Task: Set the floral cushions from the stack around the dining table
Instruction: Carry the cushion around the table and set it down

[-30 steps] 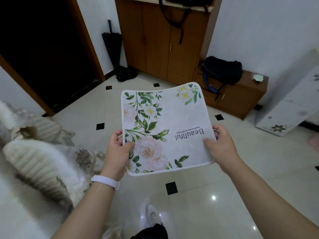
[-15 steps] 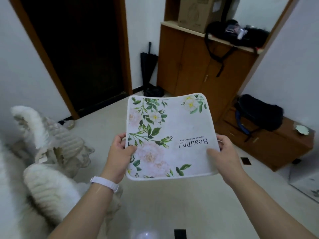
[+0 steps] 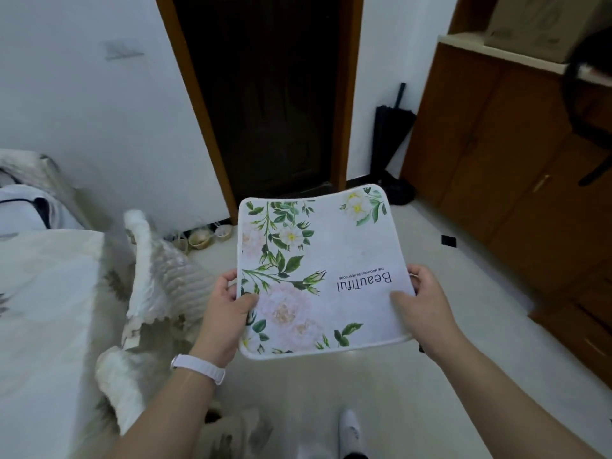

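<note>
One floral cushion (image 3: pixel 318 273) is held flat above the floor (image 3: pixel 430 392), the left hand (image 3: pixel 225 313) pinching its 9 o'clock edge and the right hand (image 3: pixel 427 306) its 3 o'clock edge, thumbs on top, most fingers hidden beneath. One black umbrella (image 3: pixel 390 144) leans at 1 o'clock; one cardboard box (image 3: pixel 543 24) at 2 o'clock is cut off.
</note>
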